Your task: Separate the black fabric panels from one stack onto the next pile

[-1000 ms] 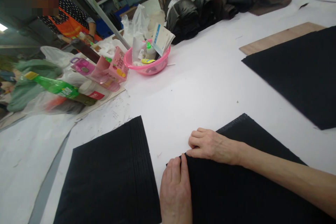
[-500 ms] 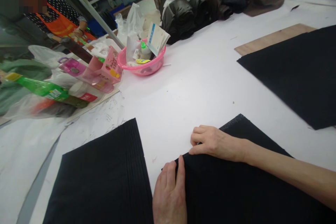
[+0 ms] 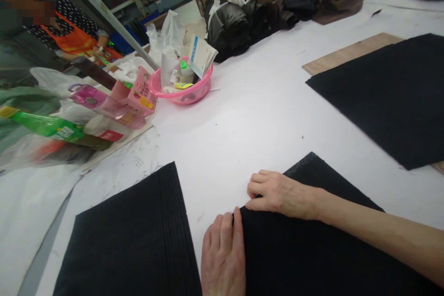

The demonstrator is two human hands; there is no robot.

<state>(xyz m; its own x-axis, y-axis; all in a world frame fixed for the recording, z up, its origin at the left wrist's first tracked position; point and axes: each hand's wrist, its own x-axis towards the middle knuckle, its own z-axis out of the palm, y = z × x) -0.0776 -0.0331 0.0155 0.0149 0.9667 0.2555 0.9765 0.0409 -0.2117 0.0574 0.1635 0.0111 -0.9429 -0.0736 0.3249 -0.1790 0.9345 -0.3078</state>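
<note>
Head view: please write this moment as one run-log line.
left hand: on black sheet, at its edge | right hand: curled, at same edge | left of sheet: layered black pieces | beyond: pink basin

Left hand point(image 3: 224, 256) flat, right hand point(image 3: 272, 192) curled

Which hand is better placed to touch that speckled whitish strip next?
Likely the right hand: it rests at the edge of the flat, black, fabric-like sheet, closer to the whitish strip than the left hand.
</note>
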